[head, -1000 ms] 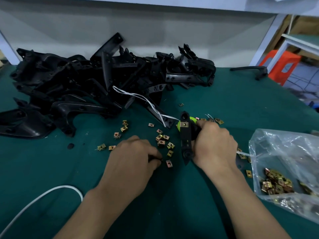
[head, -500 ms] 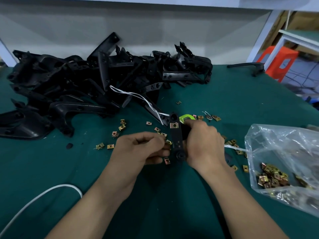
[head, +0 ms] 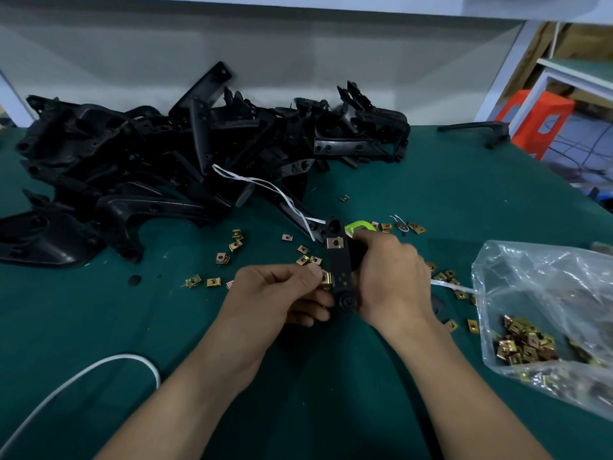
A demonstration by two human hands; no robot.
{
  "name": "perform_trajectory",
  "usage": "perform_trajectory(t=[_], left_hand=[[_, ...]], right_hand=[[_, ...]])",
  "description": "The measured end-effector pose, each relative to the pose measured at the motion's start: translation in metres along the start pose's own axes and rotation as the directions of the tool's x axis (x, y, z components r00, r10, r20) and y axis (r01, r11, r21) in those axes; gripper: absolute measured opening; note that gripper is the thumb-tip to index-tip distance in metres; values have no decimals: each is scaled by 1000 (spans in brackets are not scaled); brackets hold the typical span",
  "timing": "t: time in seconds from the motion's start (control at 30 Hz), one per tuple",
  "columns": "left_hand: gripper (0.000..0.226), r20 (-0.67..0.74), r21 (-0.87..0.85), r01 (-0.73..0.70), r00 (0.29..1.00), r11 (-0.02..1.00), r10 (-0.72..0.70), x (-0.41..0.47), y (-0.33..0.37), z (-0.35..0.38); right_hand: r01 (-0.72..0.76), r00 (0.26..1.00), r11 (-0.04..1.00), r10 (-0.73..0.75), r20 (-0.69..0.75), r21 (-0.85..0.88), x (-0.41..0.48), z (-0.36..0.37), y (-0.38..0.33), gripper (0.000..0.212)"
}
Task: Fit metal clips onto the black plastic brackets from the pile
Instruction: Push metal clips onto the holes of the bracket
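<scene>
**Second clip going onto the held bracket**

Nearest you, a white cord (head: 99, 366) curves over the green table (head: 431, 200) at lower left.

Just beyond it your hands meet.
- Your right hand (head: 391, 280) is wrapped round a black plastic bracket (head: 340, 263) and holds it on end, long face toward you.
- Your left hand (head: 282, 293) pinches a brass-coloured metal clip (head: 326, 279) against the bracket's left edge, near its lower end.
- A fitted clip (head: 334, 242) already sits on the bracket's upper part.

Step in hand, as I read it: seating the second clip. The next move calls for keeping the clip square to the edge and pushing it sideways until its hole meets the bracket's hole. Brace with the right hand against that push. I cannot tell whether the clip's mouth is over the edge yet.

Farther out:
- Loose clips (head: 229, 247) lie scattered around the hands.
- To your right is a clear plastic bag (head: 547, 310) holding more clips.
- A lime-green object (head: 360, 225) sits just behind the bracket, mostly hidden.
- Back left is the pile of brackets (head: 166, 161), with a white strap (head: 265, 182) trailing out of it.
- Far right, one black part (head: 477, 129) lies well apart, and an orange stool (head: 537, 117) stands past the table edge.

Writing: none readable. No brand or label shows.
</scene>
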State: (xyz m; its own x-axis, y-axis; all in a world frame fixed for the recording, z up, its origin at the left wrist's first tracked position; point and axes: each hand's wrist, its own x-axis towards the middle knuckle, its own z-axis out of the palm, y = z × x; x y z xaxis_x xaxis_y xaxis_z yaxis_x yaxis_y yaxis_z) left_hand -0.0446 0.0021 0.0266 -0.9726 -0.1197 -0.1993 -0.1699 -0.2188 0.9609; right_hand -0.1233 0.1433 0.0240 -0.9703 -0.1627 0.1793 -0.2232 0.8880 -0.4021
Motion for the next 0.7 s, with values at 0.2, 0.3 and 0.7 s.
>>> perform_trajectory(t=[0.2, 0.3, 0.7], left_hand=[[23, 19, -13, 22, 1000, 1000, -22, -1, 0, -1], [19, 25, -41, 12, 1000, 999, -11, -1, 0, -3], [26, -19, -83, -11, 1000, 997, 9, 1, -1, -5]], right_hand=[[10, 1000, 1000, -10, -6, -4, 0, -1, 1, 59], [5, 1000, 1000, -6, -23, -7, 0, -1, 1, 59], [18, 1000, 997, -18, -4, -81, 2, 2, 5, 62]])
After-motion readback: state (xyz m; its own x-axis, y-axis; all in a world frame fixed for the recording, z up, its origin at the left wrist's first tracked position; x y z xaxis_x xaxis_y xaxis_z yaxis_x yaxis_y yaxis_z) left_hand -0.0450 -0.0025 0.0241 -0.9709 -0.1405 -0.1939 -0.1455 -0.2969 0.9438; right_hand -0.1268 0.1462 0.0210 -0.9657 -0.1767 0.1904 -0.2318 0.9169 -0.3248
